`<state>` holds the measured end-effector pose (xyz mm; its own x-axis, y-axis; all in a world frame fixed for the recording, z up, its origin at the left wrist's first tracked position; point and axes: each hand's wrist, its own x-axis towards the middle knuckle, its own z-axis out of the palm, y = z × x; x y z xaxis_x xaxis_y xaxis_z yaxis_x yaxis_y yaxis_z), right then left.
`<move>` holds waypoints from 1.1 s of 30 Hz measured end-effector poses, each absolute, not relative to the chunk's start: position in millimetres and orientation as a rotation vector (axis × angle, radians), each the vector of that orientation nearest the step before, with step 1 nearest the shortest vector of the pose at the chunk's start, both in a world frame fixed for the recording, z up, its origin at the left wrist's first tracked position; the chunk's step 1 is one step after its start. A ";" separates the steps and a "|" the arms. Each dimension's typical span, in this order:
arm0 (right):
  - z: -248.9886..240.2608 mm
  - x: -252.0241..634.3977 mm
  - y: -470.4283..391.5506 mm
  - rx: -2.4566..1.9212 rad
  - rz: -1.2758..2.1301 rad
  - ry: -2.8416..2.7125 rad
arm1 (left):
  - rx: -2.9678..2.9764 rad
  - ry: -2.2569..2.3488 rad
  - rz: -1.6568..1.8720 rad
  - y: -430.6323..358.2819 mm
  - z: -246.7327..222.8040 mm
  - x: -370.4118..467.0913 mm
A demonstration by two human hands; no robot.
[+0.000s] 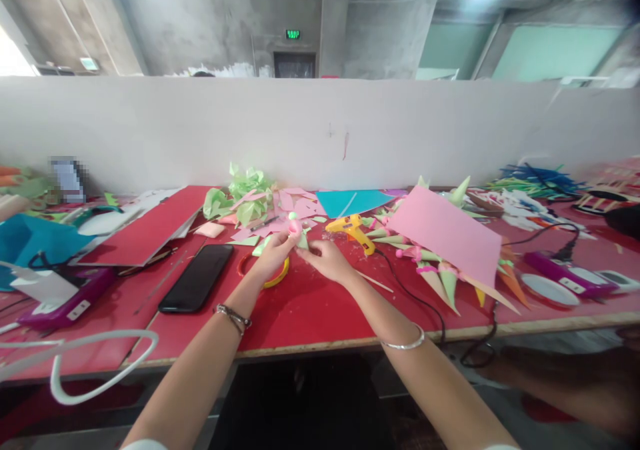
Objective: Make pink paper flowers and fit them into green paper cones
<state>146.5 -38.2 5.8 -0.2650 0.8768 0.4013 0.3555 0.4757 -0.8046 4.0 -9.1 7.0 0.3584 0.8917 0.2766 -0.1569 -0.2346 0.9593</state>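
Observation:
A small pink and light green paper piece [296,230] with a green ball on top is pinched in my left hand [275,253]. My right hand [325,260] has its fingers closed at the lower green part of the same piece. Just right of my hands lies a yellow glue gun [353,230], its black cord running toward the table's front edge. Beneath my left hand is a yellow and red ring of tape [277,278]. Pink and green paper cones [440,278] lie in a row farther right.
A black phone [197,279] lies left of my hands, near red board sheets [150,227]. Pink paper [447,233] covers some cones. Behind are green crumpled paper [247,197] and a teal sheet [353,203]. Purple power strips [570,273] sit at both sides; a person's arm [565,377] shows at lower right.

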 end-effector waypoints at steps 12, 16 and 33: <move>4.1 150.9 -35.0 -1.263 1.001 -1.696 | 1.935 1.371 1.489 -1.9 15.3 -11.3; 4.3 152.7 -38.3 -1.445 0.957 -1.878 | 2.305 1.940 1.144 1.3 10.0 -24.4; 8.0 150.3 -36.9 -1.292 0.374 -1.748 | 2.501 1.482 1.121 8.1 5.1 -24.4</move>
<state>150.3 -36.9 8.0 -0.0461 0.8759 0.4803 0.6027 0.4078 -0.6859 -24.4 8.1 5.1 0.2890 0.7728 0.5651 0.7540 -0.5474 0.3631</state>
